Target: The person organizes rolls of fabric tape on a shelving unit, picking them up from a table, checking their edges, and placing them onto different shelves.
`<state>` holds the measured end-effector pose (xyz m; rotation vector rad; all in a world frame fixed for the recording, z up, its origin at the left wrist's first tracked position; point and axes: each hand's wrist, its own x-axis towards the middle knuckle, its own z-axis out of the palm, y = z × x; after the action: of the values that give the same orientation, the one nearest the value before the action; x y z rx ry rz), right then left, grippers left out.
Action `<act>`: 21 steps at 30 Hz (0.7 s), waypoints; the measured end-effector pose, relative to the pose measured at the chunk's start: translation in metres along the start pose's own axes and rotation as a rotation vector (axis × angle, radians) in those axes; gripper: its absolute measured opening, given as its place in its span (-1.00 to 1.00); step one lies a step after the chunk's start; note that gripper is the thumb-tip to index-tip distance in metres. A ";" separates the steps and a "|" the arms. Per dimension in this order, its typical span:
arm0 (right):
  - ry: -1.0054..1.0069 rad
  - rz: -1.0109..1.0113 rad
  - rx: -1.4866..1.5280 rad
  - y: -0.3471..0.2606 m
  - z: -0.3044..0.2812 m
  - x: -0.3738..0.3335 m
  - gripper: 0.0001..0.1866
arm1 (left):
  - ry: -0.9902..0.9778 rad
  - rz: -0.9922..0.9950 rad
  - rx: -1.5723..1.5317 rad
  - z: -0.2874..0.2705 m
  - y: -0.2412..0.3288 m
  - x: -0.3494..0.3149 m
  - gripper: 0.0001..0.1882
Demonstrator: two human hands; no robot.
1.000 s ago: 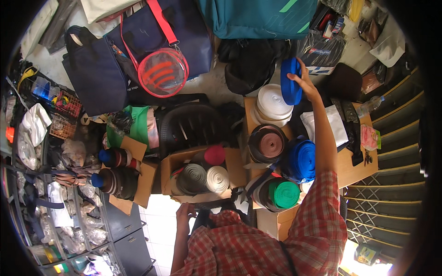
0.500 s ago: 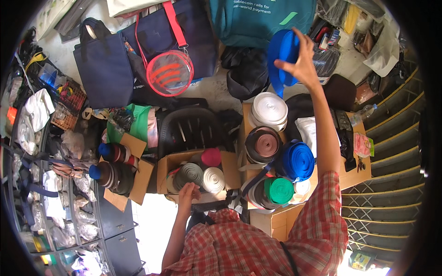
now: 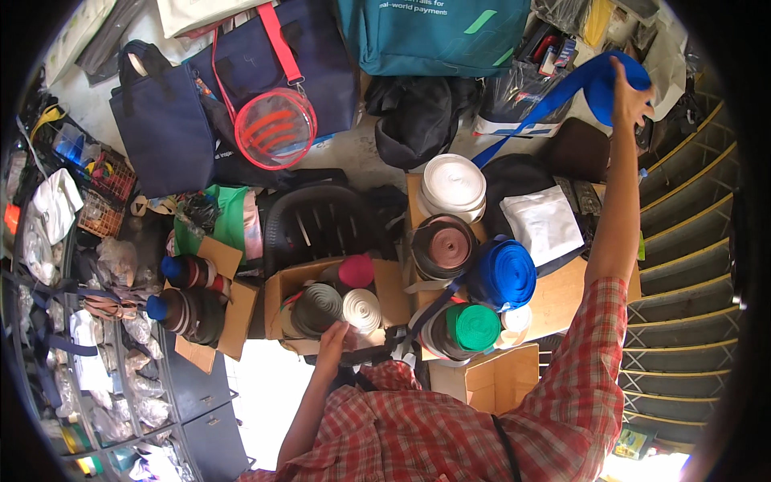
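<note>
My right hand (image 3: pixel 632 104) is stretched far forward on the right, its fingers around a roll of blue webbing strap (image 3: pixel 598 95). A loose length of the blue strap (image 3: pixel 526 120) trails from the roll down to the left, toward the white strap roll (image 3: pixel 454 183). My left hand (image 3: pixel 332 344) is at the near edge of an open cardboard box (image 3: pixel 393 293), its fingers drawn together; what they hold, if anything, is hidden. Inside that box stand a grey roll (image 3: pixel 317 309), a cream roll (image 3: pixel 362 311) and a pink roll (image 3: pixel 356 271).
More strap rolls stand on the right: a dusty pink one (image 3: pixel 446 246), a blue one (image 3: pixel 507 273) and a green one (image 3: pixel 472 327). Behind the box is a black chair (image 3: pixel 325 221). Bags, including a teal one (image 3: pixel 434 40), line the far side. A ribbed metal shutter (image 3: pixel 683 281) curves along the right.
My right hand has moved right with the blue strap roll, drawing out a longer loose length. My left hand stays by the box, and the view has shifted slightly.
</note>
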<state>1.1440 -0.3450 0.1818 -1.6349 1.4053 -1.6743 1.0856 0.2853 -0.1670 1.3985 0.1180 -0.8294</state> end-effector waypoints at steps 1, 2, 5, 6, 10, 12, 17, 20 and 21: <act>0.031 0.110 0.064 0.004 -0.006 0.016 0.33 | -0.008 -0.002 0.003 0.002 0.000 0.005 -0.71; 0.100 0.186 0.367 0.001 -0.015 0.020 0.33 | -0.034 0.031 0.013 0.002 0.001 0.009 -0.69; -0.010 0.446 0.729 -0.032 -0.050 0.029 0.15 | -0.032 0.052 0.031 0.004 0.008 0.015 -0.68; -0.077 0.423 0.840 -0.039 -0.059 0.035 0.06 | -0.011 0.044 0.032 0.006 0.011 0.019 -0.67; -0.471 0.274 0.877 -0.063 -0.083 0.033 -0.09 | 0.034 0.015 0.012 0.008 0.027 0.024 -0.68; -0.561 0.087 1.021 -0.081 -0.082 0.024 -0.28 | 0.024 0.050 0.005 0.008 0.038 0.027 -0.69; -0.706 0.081 1.274 -0.131 -0.077 -0.041 -0.43 | 0.035 0.189 -0.016 0.019 0.084 0.021 -0.71; -0.874 0.082 1.462 -0.137 -0.062 -0.070 -0.51 | 0.011 0.294 0.009 0.027 0.126 0.015 -0.71; -0.910 0.101 1.497 -0.144 -0.050 -0.093 -0.51 | 0.015 0.364 0.058 0.023 0.142 0.007 -0.71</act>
<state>1.1700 -0.1899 0.2669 -1.0031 -0.2793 -1.0331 1.1630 0.2540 -0.0499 1.4256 -0.1474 -0.5231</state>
